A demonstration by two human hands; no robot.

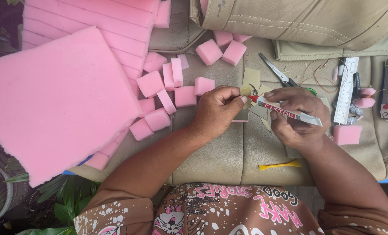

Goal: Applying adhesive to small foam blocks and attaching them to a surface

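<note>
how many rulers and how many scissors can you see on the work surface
1 ruler, lying upright-in-frame right of the right hand. 1 pair of scissors, above that hand, handles partly hidden behind it.

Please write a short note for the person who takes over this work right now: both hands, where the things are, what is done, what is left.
Left hand: pinches a small beige piece over the beige cushion.
Right hand: holds a glue tube, red tip at that piece.
Pink foam cubes lie left of the hands, big foam sheet further left; scissors, ruler and yellow spatula close by.
Done: many cubes are cut.
Left: gluing appears under way; how far is unclear.
</note>
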